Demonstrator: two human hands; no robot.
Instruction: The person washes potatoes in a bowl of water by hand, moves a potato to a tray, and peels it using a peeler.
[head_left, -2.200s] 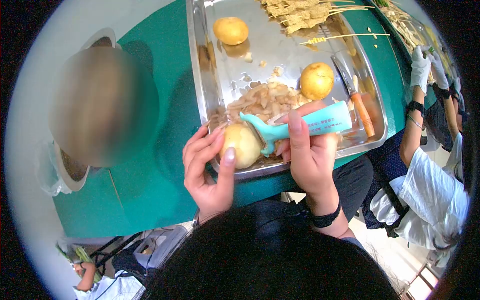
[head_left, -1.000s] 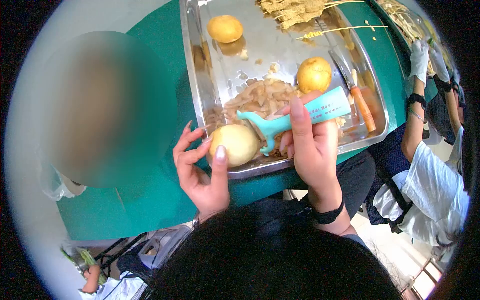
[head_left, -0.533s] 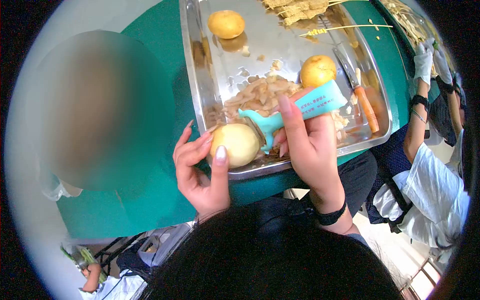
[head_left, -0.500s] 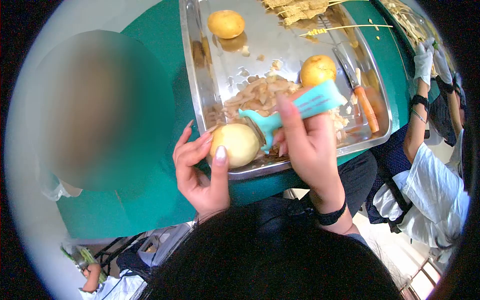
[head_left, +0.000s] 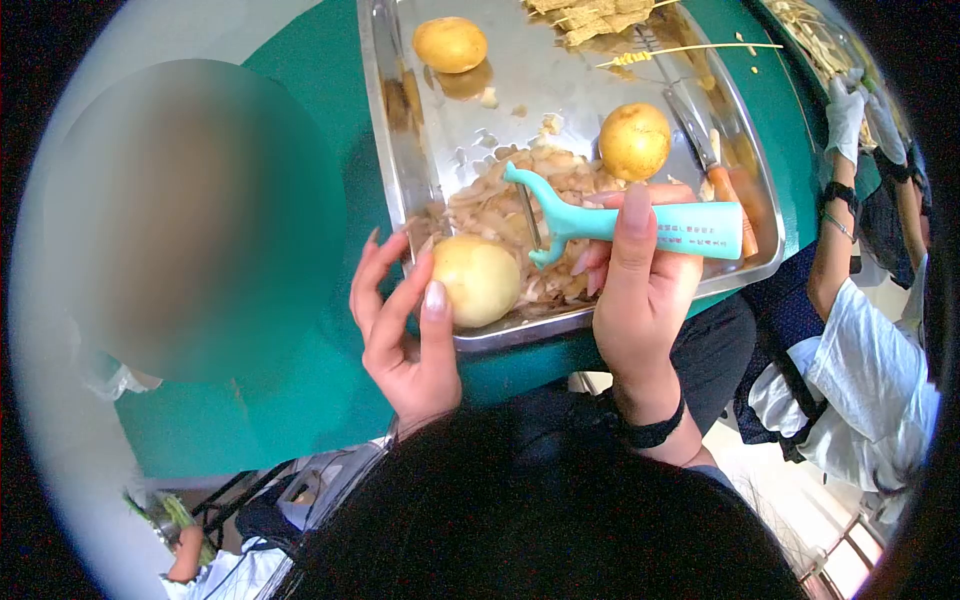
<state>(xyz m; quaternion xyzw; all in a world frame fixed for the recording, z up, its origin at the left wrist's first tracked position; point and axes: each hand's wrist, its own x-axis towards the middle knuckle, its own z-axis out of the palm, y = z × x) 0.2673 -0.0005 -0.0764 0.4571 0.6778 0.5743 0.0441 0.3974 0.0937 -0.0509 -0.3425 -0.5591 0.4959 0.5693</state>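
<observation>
My left hand (head_left: 407,345) has its fingertips closed on a pale peeled potato (head_left: 474,281) over the near left edge of the metal tray (head_left: 525,335). In my right hand (head_left: 645,290) is a turquoise peeler (head_left: 600,222), its blade a short way right of the potato and apart from it. Beneath the peeler, a heap of peelings (head_left: 555,175) lies in the tray. One unpeeled potato (head_left: 635,141) rests just beyond my right hand, and another unpeeled potato (head_left: 450,45) sits at the tray's far left.
A wooden-handled tool (head_left: 730,200) lies along the tray's right side. Brown skewered pieces (head_left: 590,18) and a thin skewer (head_left: 700,48) are at the far end. At the right, a co-worker's gloved hands (head_left: 846,118) hover by a basin. A blurred round area covers the left.
My right hand has moved right with the peeler, drawing the blade off the potato and turning the handle rightward. The potato has turned slightly in my left hand.
</observation>
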